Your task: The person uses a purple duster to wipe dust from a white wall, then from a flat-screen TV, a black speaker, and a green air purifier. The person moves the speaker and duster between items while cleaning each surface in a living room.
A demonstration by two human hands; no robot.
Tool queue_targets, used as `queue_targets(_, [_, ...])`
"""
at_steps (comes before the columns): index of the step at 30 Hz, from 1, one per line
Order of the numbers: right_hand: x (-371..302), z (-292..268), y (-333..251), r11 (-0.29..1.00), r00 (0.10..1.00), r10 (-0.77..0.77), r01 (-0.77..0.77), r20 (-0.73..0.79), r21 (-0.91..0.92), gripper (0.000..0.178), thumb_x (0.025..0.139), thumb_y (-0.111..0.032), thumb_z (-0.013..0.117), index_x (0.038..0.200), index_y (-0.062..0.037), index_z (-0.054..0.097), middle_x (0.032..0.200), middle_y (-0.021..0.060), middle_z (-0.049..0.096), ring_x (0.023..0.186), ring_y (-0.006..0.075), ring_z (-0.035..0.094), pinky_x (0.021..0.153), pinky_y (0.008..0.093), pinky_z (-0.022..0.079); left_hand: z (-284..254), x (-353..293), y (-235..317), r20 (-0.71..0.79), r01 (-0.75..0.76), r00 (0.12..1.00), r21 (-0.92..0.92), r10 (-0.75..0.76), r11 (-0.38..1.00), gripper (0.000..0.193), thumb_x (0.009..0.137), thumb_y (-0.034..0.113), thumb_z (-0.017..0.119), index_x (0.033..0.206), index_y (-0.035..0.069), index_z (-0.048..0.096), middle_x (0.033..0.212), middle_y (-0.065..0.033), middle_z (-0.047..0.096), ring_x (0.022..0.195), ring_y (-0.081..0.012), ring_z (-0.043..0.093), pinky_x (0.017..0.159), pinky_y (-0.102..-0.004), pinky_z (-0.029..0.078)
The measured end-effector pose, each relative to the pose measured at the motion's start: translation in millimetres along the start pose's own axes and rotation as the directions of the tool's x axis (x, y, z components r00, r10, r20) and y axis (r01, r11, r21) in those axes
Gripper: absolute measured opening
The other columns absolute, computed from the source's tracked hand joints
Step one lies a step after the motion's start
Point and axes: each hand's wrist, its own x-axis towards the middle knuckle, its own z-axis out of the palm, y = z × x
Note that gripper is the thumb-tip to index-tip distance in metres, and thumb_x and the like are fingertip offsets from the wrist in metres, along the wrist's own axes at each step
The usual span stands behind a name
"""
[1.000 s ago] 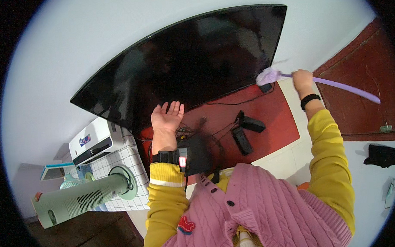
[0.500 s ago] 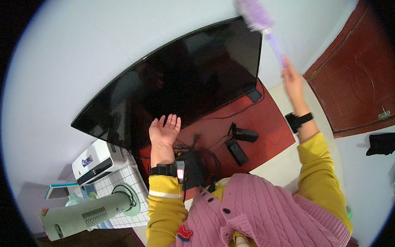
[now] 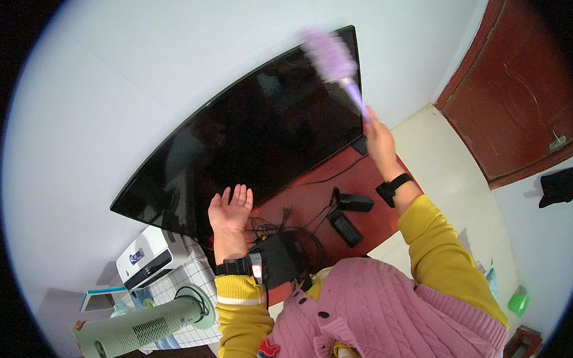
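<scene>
A purple fluffy duster (image 3: 333,56) is gripped by its handle in my right hand (image 3: 380,144). Its head overlaps the upper right corner of a large black television (image 3: 259,117); whether it touches the screen I cannot tell. My left hand (image 3: 231,209) is open, palm up with fingers stretched, near the television's lower edge and holding nothing. Below the screen, a red tabletop (image 3: 318,178) carries two small black devices, one of them a black box (image 3: 345,229), and a tangle of dark cables (image 3: 281,220).
At left, a checked cloth (image 3: 198,270) lies under a white boxy appliance (image 3: 151,256) and a pale green tower-shaped appliance (image 3: 140,326) lying toward me. A dark bag-like box (image 3: 280,261) sits by my left wrist. A red-brown door (image 3: 523,88) stands at right.
My right hand has swung the duster left and slightly down, from beyond the television's upper right corner to over it. My left hand has dropped slightly in view, still open.
</scene>
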Motion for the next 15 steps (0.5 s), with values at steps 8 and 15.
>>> queue_targets(8, [1, -17, 29, 0.986, 0.937, -0.153, 0.167, -0.316, 0.02, 0.048, 0.1, -0.015, 0.053, 0.148, -0.0169, 0.049, 0.109, 0.0241, 0.068, 0.093, 0.0431, 0.066, 0.077, 0.0467, 0.053, 5, 3, -15, -0.016, 0.035, 0.999, 0.027, -0.035, 0.999, 0.052, 0.107, 0.033, 0.036, 0.15, 0.004, 0.032, 0.159, -0.023, 0.031, 0.143, -0.0389, 0.037, 0.114, -0.0571, 0.036])
queue_targets(15, [-22, -1, 40, 0.992, 0.995, 0.098, -0.099, -0.008, -0.083, 0.047, 0.102, -0.021, 0.052, 0.149, -0.0214, 0.048, 0.104, 0.0243, 0.068, 0.093, 0.0436, 0.066, 0.076, 0.0501, 0.053, 20, 2, -31, 0.015, 0.063, 0.998, 0.067, -0.064, 0.996, 0.052, 0.107, 0.034, 0.036, 0.15, 0.004, 0.032, 0.158, -0.0229, 0.032, 0.143, -0.0385, 0.038, 0.114, -0.0568, 0.036])
